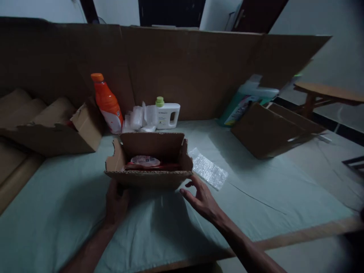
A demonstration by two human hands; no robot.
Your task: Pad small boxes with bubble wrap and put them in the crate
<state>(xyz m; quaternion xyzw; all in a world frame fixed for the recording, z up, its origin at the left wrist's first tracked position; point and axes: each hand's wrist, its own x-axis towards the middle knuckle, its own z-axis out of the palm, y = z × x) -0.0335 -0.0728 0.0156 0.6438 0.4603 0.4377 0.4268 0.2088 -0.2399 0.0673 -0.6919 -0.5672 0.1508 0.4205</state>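
An open-topped cardboard box (pixel 148 180) with cut-down, notched sides stands before me in the middle of the green cloth. Inside it lies a clear plastic packet (pixel 145 161) with printing, on something red that I cannot make out. At the box's front left corner my left hand (pixel 116 204) is closed on its lower edge, with the fingertips hidden by the cardboard. My right hand (pixel 200 197) is by the front right corner, thumb and fingers apart, the index finger close to the cardboard. Just beyond that hand lies a flat piece of bubble wrap (pixel 210 168).
An orange bottle (pixel 108 102), clear plastic wrapping (pixel 138 117) and a white jug with a green cap (pixel 167 115) stand behind. Cardboard boxes (pixel 65 132) fill the left. At right are a teal jug (pixel 241 102) and another box (pixel 273 129). A cardboard wall (pixel 193 68) spans the back.
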